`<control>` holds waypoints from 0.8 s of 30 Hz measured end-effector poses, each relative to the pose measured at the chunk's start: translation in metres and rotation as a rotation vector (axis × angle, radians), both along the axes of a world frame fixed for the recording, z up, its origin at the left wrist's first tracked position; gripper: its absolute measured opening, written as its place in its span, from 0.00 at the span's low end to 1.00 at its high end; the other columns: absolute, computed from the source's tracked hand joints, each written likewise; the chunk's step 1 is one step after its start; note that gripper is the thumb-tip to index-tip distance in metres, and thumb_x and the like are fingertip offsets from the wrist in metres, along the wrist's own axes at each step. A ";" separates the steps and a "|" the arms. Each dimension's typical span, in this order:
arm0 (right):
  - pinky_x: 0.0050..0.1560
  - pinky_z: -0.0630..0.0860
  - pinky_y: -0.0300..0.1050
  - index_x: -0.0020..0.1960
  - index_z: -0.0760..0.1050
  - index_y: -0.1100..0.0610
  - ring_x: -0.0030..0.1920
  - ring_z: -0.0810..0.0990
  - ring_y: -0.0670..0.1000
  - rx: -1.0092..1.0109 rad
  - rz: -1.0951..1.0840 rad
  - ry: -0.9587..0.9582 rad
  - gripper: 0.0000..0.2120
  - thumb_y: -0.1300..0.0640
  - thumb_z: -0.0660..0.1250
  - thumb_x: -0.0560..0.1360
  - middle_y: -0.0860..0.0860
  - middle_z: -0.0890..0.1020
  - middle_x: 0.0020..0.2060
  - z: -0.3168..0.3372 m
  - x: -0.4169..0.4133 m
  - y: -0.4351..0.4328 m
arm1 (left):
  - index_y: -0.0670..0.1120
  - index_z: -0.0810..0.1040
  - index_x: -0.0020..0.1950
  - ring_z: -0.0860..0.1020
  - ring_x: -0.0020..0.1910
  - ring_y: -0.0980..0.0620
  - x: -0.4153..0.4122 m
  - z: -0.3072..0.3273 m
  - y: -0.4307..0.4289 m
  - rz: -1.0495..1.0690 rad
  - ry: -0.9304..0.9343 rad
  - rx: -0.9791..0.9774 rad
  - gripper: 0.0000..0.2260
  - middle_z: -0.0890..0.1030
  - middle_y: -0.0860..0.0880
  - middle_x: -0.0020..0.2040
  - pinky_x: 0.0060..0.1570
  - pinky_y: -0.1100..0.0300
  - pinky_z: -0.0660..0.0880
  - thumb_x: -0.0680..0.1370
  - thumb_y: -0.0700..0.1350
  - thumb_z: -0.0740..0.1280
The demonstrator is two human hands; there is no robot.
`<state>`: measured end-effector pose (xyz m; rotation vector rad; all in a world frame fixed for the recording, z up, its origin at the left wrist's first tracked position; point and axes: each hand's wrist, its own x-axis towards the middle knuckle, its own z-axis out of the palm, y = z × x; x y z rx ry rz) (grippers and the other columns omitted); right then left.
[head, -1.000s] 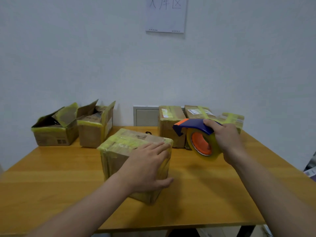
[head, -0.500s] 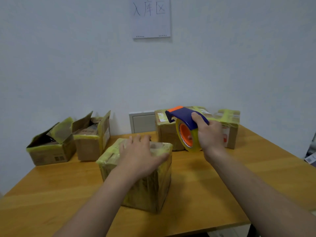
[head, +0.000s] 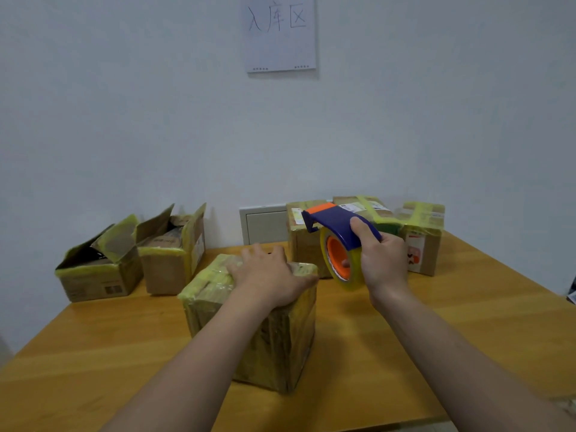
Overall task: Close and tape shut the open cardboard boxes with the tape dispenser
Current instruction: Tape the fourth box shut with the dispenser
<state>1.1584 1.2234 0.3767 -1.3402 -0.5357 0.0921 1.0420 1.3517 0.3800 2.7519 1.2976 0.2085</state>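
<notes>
Two open cardboard boxes [head: 96, 275] are parked far left, insides unreadable. The yellow-taped box [head: 274, 344] mid-table is pressed under the flat left hand [head: 268, 275], top mostly hidden. The blue-orange tape dispenser [head: 336, 254] is gripped by the right hand [head: 383, 260] beside it.

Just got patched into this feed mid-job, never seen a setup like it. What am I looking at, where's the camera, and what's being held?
No machine here: these are a person's two bare hands, filmed by one camera worn on the head, looking forward and down. The left hand presses flat on a tape-wrapped box near the front of the wooden table. The right hand grips a blue and orange tape dispenser, held in the air just right of that box. Back left stand a far-left open box and a second open box, flaps up. Back right sit several taped boxes.
</notes>
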 end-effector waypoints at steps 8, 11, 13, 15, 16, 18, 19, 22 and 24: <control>0.33 0.78 0.38 0.47 0.82 0.54 0.38 0.85 0.48 0.023 0.012 -0.005 0.12 0.46 0.67 0.80 0.49 0.86 0.38 -0.009 -0.008 0.000 | 0.58 0.75 0.65 0.67 0.71 0.41 0.006 -0.007 -0.001 0.003 -0.129 0.029 0.30 0.71 0.45 0.70 0.70 0.36 0.66 0.70 0.76 0.66; 0.37 0.79 0.43 0.48 0.82 0.54 0.40 0.85 0.51 0.028 0.017 -0.001 0.12 0.45 0.67 0.80 0.50 0.86 0.39 -0.007 -0.008 0.001 | 0.58 0.85 0.54 0.75 0.63 0.50 -0.013 -0.004 -0.003 -0.147 -0.340 0.072 0.22 0.79 0.53 0.62 0.62 0.46 0.76 0.74 0.73 0.67; 0.34 0.78 0.38 0.47 0.81 0.52 0.39 0.85 0.47 0.042 0.025 -0.007 0.11 0.46 0.67 0.80 0.46 0.85 0.37 -0.003 -0.009 0.000 | 0.58 0.85 0.61 0.76 0.63 0.56 -0.036 -0.007 -0.006 -0.337 -0.400 0.078 0.21 0.80 0.59 0.63 0.63 0.53 0.76 0.78 0.69 0.64; 0.30 0.75 0.33 0.47 0.81 0.54 0.36 0.84 0.42 0.060 0.028 -0.014 0.11 0.47 0.67 0.80 0.45 0.85 0.36 -0.001 -0.010 0.000 | 0.62 0.71 0.76 0.67 0.74 0.61 -0.063 -0.016 -0.007 -0.509 -0.247 0.073 0.28 0.71 0.64 0.75 0.74 0.55 0.66 0.78 0.71 0.59; 0.29 0.74 0.31 0.48 0.81 0.55 0.35 0.83 0.40 0.072 0.031 -0.013 0.12 0.47 0.67 0.80 0.46 0.85 0.36 0.000 -0.012 0.000 | 0.65 0.61 0.81 0.59 0.78 0.64 -0.074 -0.020 -0.006 -0.558 -0.145 0.086 0.33 0.61 0.66 0.80 0.79 0.56 0.58 0.78 0.73 0.57; 0.29 0.73 0.31 0.49 0.82 0.58 0.34 0.82 0.39 0.099 0.040 -0.002 0.13 0.48 0.67 0.81 0.47 0.85 0.37 0.002 -0.015 0.000 | 0.67 0.47 0.82 0.45 0.78 0.68 -0.085 -0.023 -0.004 -0.578 -0.017 0.118 0.36 0.47 0.68 0.81 0.81 0.57 0.46 0.78 0.74 0.56; 0.29 0.73 0.31 0.49 0.82 0.58 0.34 0.82 0.39 0.106 0.045 0.000 0.13 0.48 0.67 0.81 0.46 0.85 0.36 0.002 -0.017 0.001 | 0.67 0.45 0.82 0.42 0.76 0.68 -0.086 -0.021 -0.006 -0.569 0.008 0.118 0.36 0.44 0.69 0.79 0.80 0.59 0.42 0.78 0.72 0.57; 0.30 0.74 0.31 0.46 0.81 0.56 0.35 0.82 0.39 0.125 0.050 -0.013 0.13 0.48 0.67 0.80 0.43 0.85 0.33 0.008 -0.021 0.003 | 0.65 0.46 0.83 0.46 0.79 0.65 -0.080 -0.015 -0.008 -0.577 0.003 0.097 0.38 0.46 0.67 0.81 0.78 0.59 0.46 0.78 0.70 0.61; 0.32 0.75 0.33 0.46 0.81 0.55 0.37 0.83 0.41 0.129 0.056 -0.024 0.12 0.47 0.67 0.80 0.44 0.85 0.35 0.013 -0.023 0.004 | 0.63 0.47 0.84 0.47 0.81 0.62 -0.082 -0.014 0.003 -0.585 -0.012 0.078 0.43 0.46 0.65 0.82 0.79 0.57 0.45 0.74 0.73 0.64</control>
